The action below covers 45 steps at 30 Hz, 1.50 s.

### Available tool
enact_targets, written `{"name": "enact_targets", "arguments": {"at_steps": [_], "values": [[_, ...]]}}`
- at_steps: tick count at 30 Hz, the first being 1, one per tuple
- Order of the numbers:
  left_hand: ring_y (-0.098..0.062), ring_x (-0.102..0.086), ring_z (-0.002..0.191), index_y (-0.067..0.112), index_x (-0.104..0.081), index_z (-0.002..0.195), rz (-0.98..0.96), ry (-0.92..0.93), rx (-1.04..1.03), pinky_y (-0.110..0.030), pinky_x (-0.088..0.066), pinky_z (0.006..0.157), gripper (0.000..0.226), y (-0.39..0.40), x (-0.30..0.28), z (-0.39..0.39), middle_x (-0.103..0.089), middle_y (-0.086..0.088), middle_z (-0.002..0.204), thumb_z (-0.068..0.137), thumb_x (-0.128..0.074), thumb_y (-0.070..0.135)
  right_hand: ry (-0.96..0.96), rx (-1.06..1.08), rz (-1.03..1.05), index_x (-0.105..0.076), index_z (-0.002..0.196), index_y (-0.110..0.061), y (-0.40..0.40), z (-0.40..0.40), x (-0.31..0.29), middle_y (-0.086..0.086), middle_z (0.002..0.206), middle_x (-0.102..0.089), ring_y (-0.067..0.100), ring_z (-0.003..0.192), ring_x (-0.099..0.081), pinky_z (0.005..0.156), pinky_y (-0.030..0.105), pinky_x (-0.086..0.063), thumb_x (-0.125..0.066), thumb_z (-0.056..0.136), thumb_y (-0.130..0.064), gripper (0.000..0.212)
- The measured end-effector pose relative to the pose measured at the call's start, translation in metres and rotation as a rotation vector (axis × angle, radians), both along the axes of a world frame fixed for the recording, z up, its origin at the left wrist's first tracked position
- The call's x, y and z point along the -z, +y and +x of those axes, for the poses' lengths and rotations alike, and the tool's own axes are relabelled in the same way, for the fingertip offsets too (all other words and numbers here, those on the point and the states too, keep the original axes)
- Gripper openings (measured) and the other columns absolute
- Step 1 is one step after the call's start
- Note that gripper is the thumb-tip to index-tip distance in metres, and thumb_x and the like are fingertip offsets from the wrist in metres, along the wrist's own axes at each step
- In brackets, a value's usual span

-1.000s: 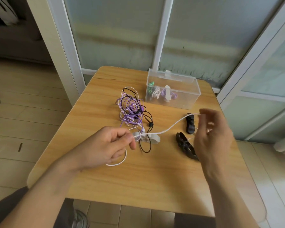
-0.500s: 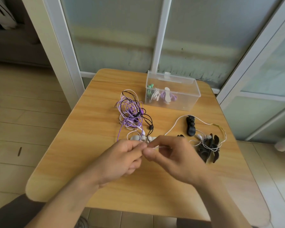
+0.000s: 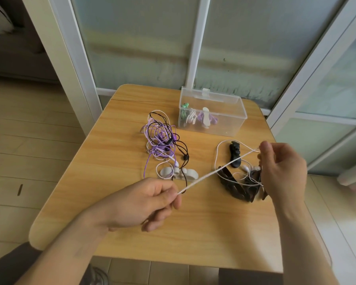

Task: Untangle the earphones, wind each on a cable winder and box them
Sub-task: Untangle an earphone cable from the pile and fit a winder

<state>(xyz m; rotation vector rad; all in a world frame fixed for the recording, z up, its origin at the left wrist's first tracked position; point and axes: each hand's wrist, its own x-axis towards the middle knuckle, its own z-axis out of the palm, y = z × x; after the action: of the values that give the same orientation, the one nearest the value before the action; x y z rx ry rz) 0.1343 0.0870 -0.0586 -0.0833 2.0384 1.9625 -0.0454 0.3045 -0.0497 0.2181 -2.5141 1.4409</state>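
A white earphone cable runs taut between my hands above the table. My left hand pinches its near end at the front middle. My right hand pinches it higher up on the right, and the rest loops around a black cable winder. A tangle of purple, black and white earphones lies mid-table. White winders sit just in front of the tangle. More black winders lie under my right hand. The clear box holds wound earphones.
The small wooden table stands against glass door panels with white frames. Its edges drop to a tiled floor on the left and right. My knees show below the front edge.
My hands met at the table's middle half a second ago; they have since drawn apart, the right going up and right, stretching the white cable straight between them.
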Motion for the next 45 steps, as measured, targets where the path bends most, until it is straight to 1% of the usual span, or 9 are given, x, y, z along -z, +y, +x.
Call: {"name": "enact_targets", "arguments": {"at_steps": [5, 9, 17, 26, 30, 34, 37, 41, 45], "values": [[-0.011, -0.019, 0.043, 0.006, -0.058, 0.094, 0.028, 0.047, -0.13, -0.021, -0.017, 0.042, 0.03, 0.008, -0.002, -0.006, -0.032, 0.003, 0.054, 0.103, -0.041, 0.03, 0.322, -0.495, 0.119, -0.064, 0.118, -0.016, -0.027, 0.038, 0.005, -0.009, 0.108, -0.064, -0.002, 0.101, -0.058, 0.092, 0.017, -0.042, -0.058, 0.1, -0.028, 0.023], [-0.011, -0.027, 0.049, -0.002, -0.054, 0.099, 0.063, 0.043, -0.121, -0.022, -0.023, 0.048, 0.035, 0.009, 0.003, -0.007, -0.039, 0.005, 0.055, 0.098, -0.045, 0.031, -0.025, -1.03, 0.235, -0.068, 0.09, -0.027, -0.044, 0.065, 0.009, -0.008, 0.074, -0.066, 0.009, 0.065, -0.06, 0.065, 0.023, -0.047, -0.052, 0.103, -0.039, 0.024], [-0.016, -0.044, 0.064, 0.016, -0.062, 0.084, 0.226, 0.115, -0.065, -0.023, -0.037, 0.06, 0.023, -0.002, 0.001, -0.004, -0.05, -0.001, 0.067, 0.097, -0.048, 0.028, -0.052, -0.808, 0.043, -0.071, 0.082, -0.025, -0.036, 0.053, 0.009, -0.011, 0.07, -0.066, 0.008, 0.065, -0.061, 0.062, 0.018, -0.043, -0.057, 0.092, -0.048, 0.028], [-0.033, -0.071, 0.101, 0.002, -0.075, 0.089, 0.549, 0.231, -0.516, -0.015, -0.039, 0.043, 0.011, 0.013, 0.001, -0.015, -0.071, -0.024, 0.108, 0.08, -0.069, 0.004, -0.107, -0.978, 0.226, -0.048, 0.091, -0.037, -0.055, 0.086, 0.022, -0.03, 0.062, -0.053, 0.001, 0.054, -0.047, 0.056, 0.013, -0.034, -0.042, 0.107, -0.021, 0.023], [-0.03, -0.074, 0.09, 0.003, -0.069, 0.108, 0.234, 0.374, -0.706, -0.02, -0.045, 0.045, 0.024, 0.018, 0.009, -0.019, -0.075, -0.013, 0.103, 0.086, -0.062, 0.009, -0.034, -1.076, 0.346, -0.048, 0.089, -0.031, -0.056, 0.096, 0.026, -0.019, 0.056, -0.048, 0.008, 0.055, -0.041, 0.054, 0.021, -0.029, -0.047, 0.105, -0.023, 0.018], [-0.016, -0.074, 0.088, 0.03, -0.074, 0.102, -0.272, 0.502, -0.597, -0.034, -0.058, 0.085, 0.026, 0.016, 0.024, -0.02, -0.077, 0.007, 0.096, 0.091, -0.064, 0.008, -0.007, -1.17, 0.326, -0.059, 0.074, -0.026, -0.05, 0.089, 0.016, 0.0, 0.056, -0.038, 0.02, 0.057, -0.032, 0.053, 0.015, -0.028, -0.058, 0.101, -0.03, 0.027], [-0.009, -0.069, 0.077, 0.033, -0.075, 0.101, -0.413, 0.452, -0.41, -0.024, -0.055, 0.075, 0.028, 0.016, 0.025, -0.017, -0.074, 0.007, 0.086, 0.095, -0.059, 0.011, 0.031, -1.047, 0.208, -0.071, 0.075, -0.021, -0.039, 0.073, 0.008, 0.0, 0.058, -0.049, 0.017, 0.053, -0.036, 0.053, 0.015, -0.029, -0.067, 0.094, -0.028, 0.021], [-0.017, -0.036, 0.062, 0.003, -0.06, 0.089, -0.321, 0.329, -0.225, -0.033, -0.032, 0.059, 0.037, 0.021, 0.019, -0.014, -0.043, 0.001, 0.066, 0.097, -0.042, 0.034, 0.029, -0.854, 0.081, -0.078, 0.08, -0.033, -0.029, 0.06, 0.005, -0.007, 0.055, -0.044, 0.009, 0.049, -0.036, 0.051, 0.016, -0.027, -0.075, 0.082, -0.04, 0.008], [-0.012, -0.036, 0.059, 0.026, -0.064, 0.076, -0.469, 0.238, -0.202, -0.034, -0.031, 0.058, 0.034, 0.012, 0.017, -0.014, -0.041, 0.011, 0.06, 0.091, -0.04, 0.044, -0.043, -0.747, -0.016, -0.075, 0.074, -0.025, -0.029, 0.056, 0.008, -0.009, 0.052, -0.049, 0.006, 0.047, -0.038, 0.051, 0.015, -0.031, -0.085, 0.079, -0.027, 0.012]]}}
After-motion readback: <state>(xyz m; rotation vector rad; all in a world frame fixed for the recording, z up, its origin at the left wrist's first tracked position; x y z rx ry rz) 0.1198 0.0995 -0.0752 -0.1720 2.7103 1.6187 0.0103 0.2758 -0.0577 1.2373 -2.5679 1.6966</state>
